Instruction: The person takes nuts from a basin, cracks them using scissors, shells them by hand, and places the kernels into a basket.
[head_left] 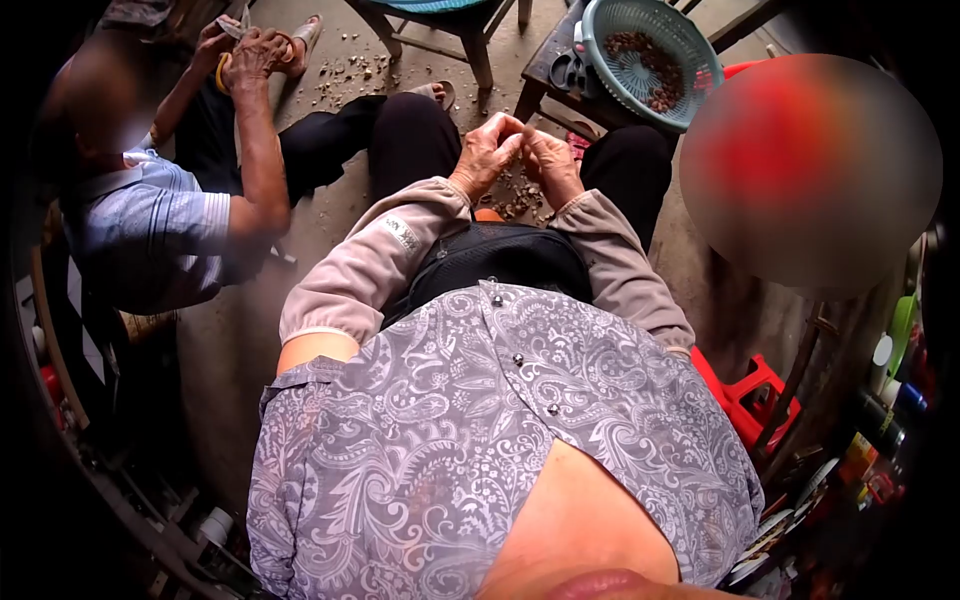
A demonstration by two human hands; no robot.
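Observation:
My left hand and my right hand meet at the fingertips between my knees. The fingers of both are pinched together around something small and brownish that I cannot make out. Below them, broken shell bits lie scattered on the floor. Beyond my right hand, a light blue-green plastic basket tilts on a dark wooden stool, with reddish-brown nuts or kernels inside. A pair of dark-handled scissors rests beside the basket.
At the left sits another person, hands raised around a pale item. More shell bits litter the floor near that person's foot. A red plastic stool stands at the right, and another wooden stool is at the top.

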